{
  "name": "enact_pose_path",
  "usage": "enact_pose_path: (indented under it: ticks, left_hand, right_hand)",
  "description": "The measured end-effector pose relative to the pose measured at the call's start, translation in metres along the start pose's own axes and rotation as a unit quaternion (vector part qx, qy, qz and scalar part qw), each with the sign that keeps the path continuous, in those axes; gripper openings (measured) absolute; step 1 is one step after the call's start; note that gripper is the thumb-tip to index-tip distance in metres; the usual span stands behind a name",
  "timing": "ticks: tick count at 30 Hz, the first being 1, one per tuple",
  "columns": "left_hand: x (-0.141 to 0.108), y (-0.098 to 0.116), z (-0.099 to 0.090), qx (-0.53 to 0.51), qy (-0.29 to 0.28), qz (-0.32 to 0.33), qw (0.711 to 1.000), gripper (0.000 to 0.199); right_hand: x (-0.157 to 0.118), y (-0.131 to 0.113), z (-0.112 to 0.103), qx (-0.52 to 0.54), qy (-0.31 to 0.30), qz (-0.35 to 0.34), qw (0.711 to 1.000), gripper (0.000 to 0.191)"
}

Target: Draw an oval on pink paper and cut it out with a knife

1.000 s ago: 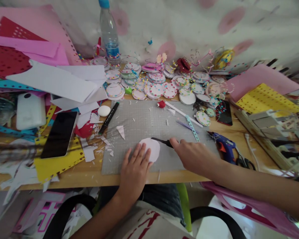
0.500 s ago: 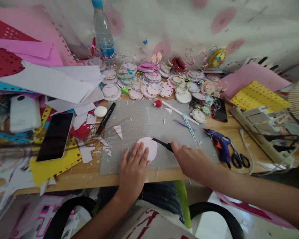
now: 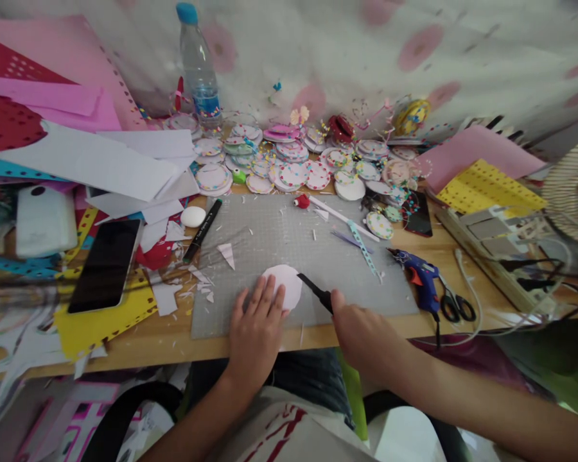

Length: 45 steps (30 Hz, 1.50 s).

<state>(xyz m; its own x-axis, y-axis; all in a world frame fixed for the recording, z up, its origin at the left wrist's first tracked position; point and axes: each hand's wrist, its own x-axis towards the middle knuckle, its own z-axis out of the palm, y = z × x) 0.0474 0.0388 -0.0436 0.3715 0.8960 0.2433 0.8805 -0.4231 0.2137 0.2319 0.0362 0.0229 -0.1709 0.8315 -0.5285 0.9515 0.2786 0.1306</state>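
A round white disc, its rim slightly faceted, lies on the grey cutting mat. Flat on the disc's left part rests my left hand, fingers spread and pressing it down. My right hand is wrapped around the handle of a black utility knife. The blade's tip is at the disc's upper right edge; whether it touches cannot be made out. White paper slivers and a triangular offcut are scattered over the mat.
Several decorated round discs are stacked along the back. A blue glue gun and scissors lie to the right. A black marker, a phone and paper sheets are at the left. A water bottle stands behind.
The knife tip has shifted slightly right and down along the disc's edge, and my right hand has moved lower, toward me. My left hand stays on the disc. The view has shifted a little.
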Motion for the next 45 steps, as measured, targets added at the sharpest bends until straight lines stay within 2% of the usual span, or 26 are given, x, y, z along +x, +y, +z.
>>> enact_pose_path:
  ticks: [5, 10, 17, 24, 28, 32, 34, 35, 38, 40, 42, 45]
  left_hand:
    - [0.000, 0.000, 0.000, -0.002, 0.007, 0.001, 1.000, 0.035]
    - [0.000, 0.001, 0.001, 0.001, 0.014, 0.007, 1.000, 0.035]
    - [-0.001, 0.000, 0.001, -0.001, 0.009, 0.011, 1.000, 0.035]
    - [0.000, 0.000, 0.004, 0.007, 0.015, 0.018, 1.000, 0.035]
    - [0.001, -0.002, 0.004, 0.018, 0.013, 0.029, 0.999, 0.036]
    - [0.004, -0.006, -0.003, -0.016, 0.000, 0.030, 0.999, 0.036]
    - [0.009, -0.007, -0.004, -0.036, -0.011, 0.011, 0.999, 0.037]
    - [0.012, -0.007, -0.004, -0.040, -0.014, -0.006, 0.999, 0.043]
    - [0.023, -0.008, 0.002, -0.039, -0.017, -0.053, 0.998, 0.077]
    - [0.029, -0.010, 0.006, -0.058, -0.015, -0.050, 0.997, 0.086]
    - [0.030, -0.013, 0.005, -0.105, -0.015, -0.023, 0.994, 0.084]
    - [0.025, -0.016, -0.012, -0.191, -0.008, 0.000, 0.982, 0.088]
  right_hand:
    - [-0.006, -0.011, -0.006, 0.071, -0.048, 0.033, 0.996, 0.041]
    - [-0.011, -0.019, -0.004, 0.141, -0.066, 0.059, 0.986, 0.033]
    - [-0.016, -0.031, 0.006, 0.160, -0.052, 0.054, 0.984, 0.038]
    - [-0.019, -0.040, 0.015, 0.204, -0.058, 0.079, 0.974, 0.042]
    - [-0.019, -0.038, 0.024, 0.217, -0.046, 0.094, 0.971, 0.036]
    - [-0.021, -0.012, 0.028, 0.279, -0.009, 0.053, 0.959, 0.026]
    - [-0.020, 0.007, 0.027, 0.292, 0.021, 0.059, 0.954, 0.026]
    - [-0.018, 0.017, 0.027, 0.286, 0.038, 0.075, 0.954, 0.030]
    - [-0.003, 0.039, 0.024, 0.240, 0.095, 0.121, 0.958, 0.038]
    - [0.010, 0.047, 0.022, 0.212, 0.139, 0.108, 0.961, 0.035]
    - [0.021, 0.051, 0.017, 0.191, 0.188, 0.087, 0.960, 0.028]
    - [0.025, 0.047, 0.006, 0.241, 0.258, 0.052, 0.934, 0.019]
